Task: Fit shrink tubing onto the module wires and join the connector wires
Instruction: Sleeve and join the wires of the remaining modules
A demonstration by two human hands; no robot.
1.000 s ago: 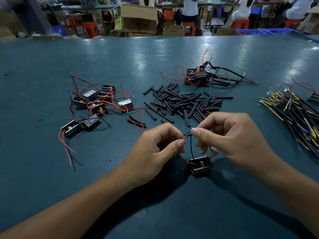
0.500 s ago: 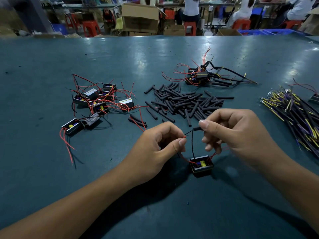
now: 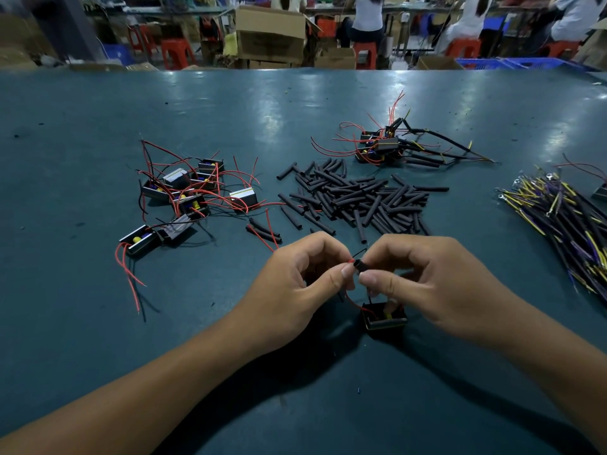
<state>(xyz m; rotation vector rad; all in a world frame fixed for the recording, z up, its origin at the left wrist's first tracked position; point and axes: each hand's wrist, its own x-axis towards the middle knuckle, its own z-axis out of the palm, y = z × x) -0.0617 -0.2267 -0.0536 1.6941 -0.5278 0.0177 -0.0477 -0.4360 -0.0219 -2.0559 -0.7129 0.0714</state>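
Between hands (image 3: 356, 274), shrink tubing (image 3: 359, 266), no legible writing

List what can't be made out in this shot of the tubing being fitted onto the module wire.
Head view only:
- Red wire tip: hidden between the left hand and right hand, so whether it has entered the shrink tube piece is unclear.
- Module: far side covered by the right hand.
- Bundle of yellow and purple wires: cut off by the right edge.
- Module pile markings: too small to read.
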